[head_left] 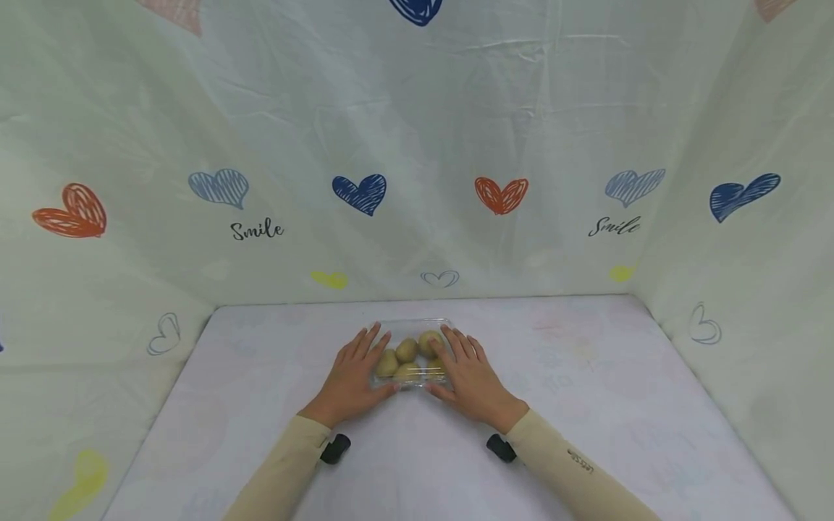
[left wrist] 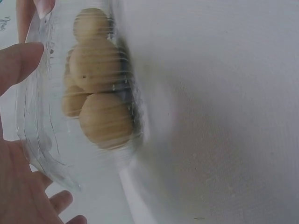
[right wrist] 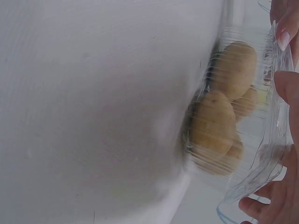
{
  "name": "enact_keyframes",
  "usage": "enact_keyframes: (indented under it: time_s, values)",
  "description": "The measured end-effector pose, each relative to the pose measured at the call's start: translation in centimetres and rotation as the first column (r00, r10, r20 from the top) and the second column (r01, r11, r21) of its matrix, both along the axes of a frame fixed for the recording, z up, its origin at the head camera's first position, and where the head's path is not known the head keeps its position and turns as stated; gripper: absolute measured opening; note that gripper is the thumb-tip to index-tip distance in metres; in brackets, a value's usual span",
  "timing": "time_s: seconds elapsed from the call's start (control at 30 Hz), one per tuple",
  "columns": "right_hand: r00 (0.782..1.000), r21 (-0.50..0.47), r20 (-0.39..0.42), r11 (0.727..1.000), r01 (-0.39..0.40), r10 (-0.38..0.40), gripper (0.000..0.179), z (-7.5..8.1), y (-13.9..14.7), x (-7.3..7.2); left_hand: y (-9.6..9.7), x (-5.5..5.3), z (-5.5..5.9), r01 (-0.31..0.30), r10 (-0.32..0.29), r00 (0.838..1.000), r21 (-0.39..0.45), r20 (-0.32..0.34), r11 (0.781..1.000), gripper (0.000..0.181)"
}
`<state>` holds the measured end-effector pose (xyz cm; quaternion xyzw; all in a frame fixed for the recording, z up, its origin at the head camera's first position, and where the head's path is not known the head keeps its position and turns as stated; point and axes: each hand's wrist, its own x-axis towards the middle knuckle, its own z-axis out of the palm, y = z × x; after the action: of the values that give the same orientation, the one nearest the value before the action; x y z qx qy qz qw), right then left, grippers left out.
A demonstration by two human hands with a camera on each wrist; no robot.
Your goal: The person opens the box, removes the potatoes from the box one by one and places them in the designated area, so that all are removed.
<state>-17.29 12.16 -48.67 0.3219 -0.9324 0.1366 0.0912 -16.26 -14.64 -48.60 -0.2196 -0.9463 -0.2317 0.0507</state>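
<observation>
Several small potatoes [head_left: 407,350] lie inside a clear plastic container [head_left: 417,385] in the middle of the table. My left hand [head_left: 352,376] lies over its left side, fingers spread and mostly straight, thumb by the near edge. On the opposite side my right hand [head_left: 474,380] rests the same way, fingers reaching over the top. In the left wrist view, the left thumb [left wrist: 21,63] touches the container's clear rim. The right wrist view shows the right thumb [right wrist: 286,86] at the rim and the other fingers past the corner. Palms hide parts of the container's sides.
A white table [head_left: 612,405] spreads around the container. Behind and beside it hangs a pale cloth [head_left: 430,130] printed with hearts and "Smile". A small black device [head_left: 335,449] sits by the left wrist, with another black device [head_left: 501,448] by the right.
</observation>
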Motion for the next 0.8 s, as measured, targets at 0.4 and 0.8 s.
enact_keyframes:
  time_s: [0.4,0.8]
  values:
    - [0.998,0.018,-0.056,0.999,0.029,-0.028,0.072,0.0,-0.4,-0.2,0.5,0.0,0.2,-0.021,0.021,1.000,-0.028,-0.021,0.999,0.085]
    - [0.998,0.028,-0.051,0.999,0.032,-0.031,0.069,0.7,-0.5,-0.1,1.3,0.0,0.7,-0.073,0.066,0.994,-0.083,-0.087,0.994,0.084]
